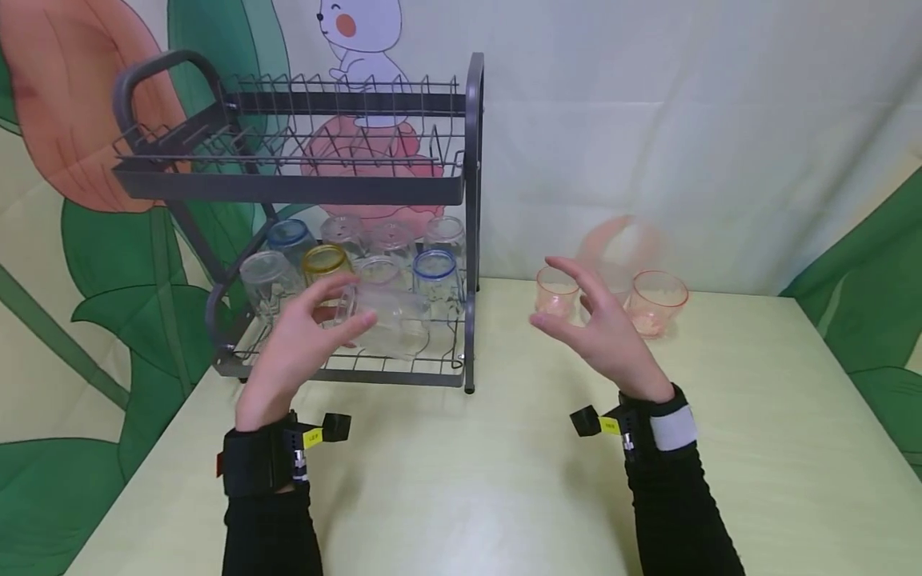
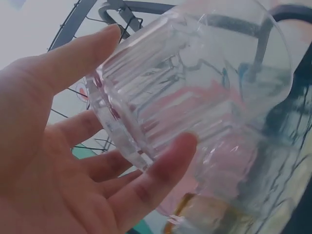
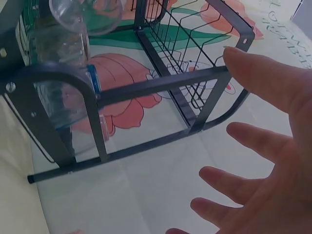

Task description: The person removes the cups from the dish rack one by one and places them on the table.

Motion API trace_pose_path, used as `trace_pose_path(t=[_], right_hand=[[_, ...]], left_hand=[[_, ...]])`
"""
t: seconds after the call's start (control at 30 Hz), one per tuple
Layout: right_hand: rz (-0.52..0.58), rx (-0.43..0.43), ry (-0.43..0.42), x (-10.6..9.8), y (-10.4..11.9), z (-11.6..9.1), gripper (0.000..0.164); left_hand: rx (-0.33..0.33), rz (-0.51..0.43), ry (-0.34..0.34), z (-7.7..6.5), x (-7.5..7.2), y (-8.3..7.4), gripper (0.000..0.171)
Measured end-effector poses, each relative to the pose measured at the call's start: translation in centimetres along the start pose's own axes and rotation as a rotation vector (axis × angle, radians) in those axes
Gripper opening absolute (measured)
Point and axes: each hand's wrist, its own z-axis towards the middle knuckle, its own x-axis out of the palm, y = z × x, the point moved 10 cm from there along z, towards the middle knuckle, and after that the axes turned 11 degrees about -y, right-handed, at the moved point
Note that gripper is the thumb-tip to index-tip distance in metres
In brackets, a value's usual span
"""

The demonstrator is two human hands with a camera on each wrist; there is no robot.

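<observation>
Left hand (image 1: 306, 332) holds a clear ribbed glass (image 1: 385, 320) on its side, at the front of the lower shelf of the dish rack (image 1: 471, 224). In the left wrist view the grip is thin: thumb (image 2: 85, 51) on one side of the base, one fingertip (image 2: 170, 156) on the other, the rest of my fingers loose beneath. Mouth of the glass points into the rack.

Right hand (image 1: 601, 328) hovers over the tabletop (image 1: 756, 416), fingers spread and holding nothing. Two pink cups (image 1: 655, 300) stand just behind it, near the back wall.

Lower shelf is crowded: a yellow-rimmed glass (image 1: 326, 262), two blue-rimmed glasses (image 1: 435, 276), several clear ones behind, all close together.

Risks as I judge them:
- The glass is smooth and held only near its base; a small twist could let it roll out of my fingers onto the wire shelf or the tabletop.
- Its open end sits close to the neighbours; pushing further in could knock one against another and chip a rim.
- The rack's side post is just beside the glass; a swing that way could strike it.
- My free hand, if it drifts back, could tip a pink cup.
</observation>
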Motion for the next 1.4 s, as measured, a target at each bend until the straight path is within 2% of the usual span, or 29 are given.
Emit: trace_pose_path(t=[0.1,0.23,0.37,0.57,0.87,1.13,1.4], right_hand=[[0.039,-0.010,0.029,1.2,1.5,-0.3,0.066],[0.123,0.005,0.058,2.4,2.3,-0.7,0.065],[0.188,0.017,0.083,3.6,2.5,-0.9,0.064],[0.198,0.000,0.101,4.8,1.5,-0.2,0.066],[0.222,-0.018,0.172,6.2,0.9,0.0,0.066],[0.411,0.074,0.249,6.7,0.3,-0.1,0.072],[0.514,0.082,0.278,6.6,0.7,-0.2,0.072]], left_hand=[[0.012,-0.051,0.013,0.0,0.9,0.3,0.072],[0.054,-0.143,0.046,-0.3,2.5,-0.1,0.068],[0.050,-0.207,0.072,-0.7,3.8,-0.4,0.066],[0.075,-0.282,0.109,-0.6,5.4,-1.5,0.064],[0.063,-0.339,0.135,-0.6,7.0,-2.4,0.062],[0.057,-0.382,0.138,-0.7,7.7,-3.1,0.061],[0.070,-0.396,0.151,-0.8,8.1,-3.7,0.060]])
